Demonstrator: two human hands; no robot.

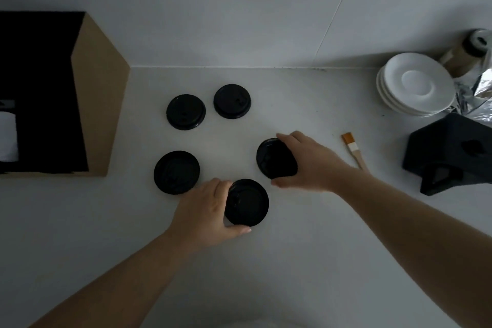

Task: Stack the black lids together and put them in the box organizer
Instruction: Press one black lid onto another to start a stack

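Several round black lids lie on the white counter. My left hand (205,208) grips the nearest lid (249,202) by its left edge. My right hand (306,162) grips another lid (274,158) from the right, tilted a little off the counter. Three more lids lie free: one at the left (176,172), one further back (185,112), one at the back middle (232,101). The box organizer (98,93), brown cardboard with a dark black inside, stands at the far left.
A stack of white saucers (418,85) sits at the back right, with crumpled foil (476,93) and a jar (466,53) behind. A black angular box (450,154) stands at the right edge. A small wooden brush (354,150) lies beside my right forearm.
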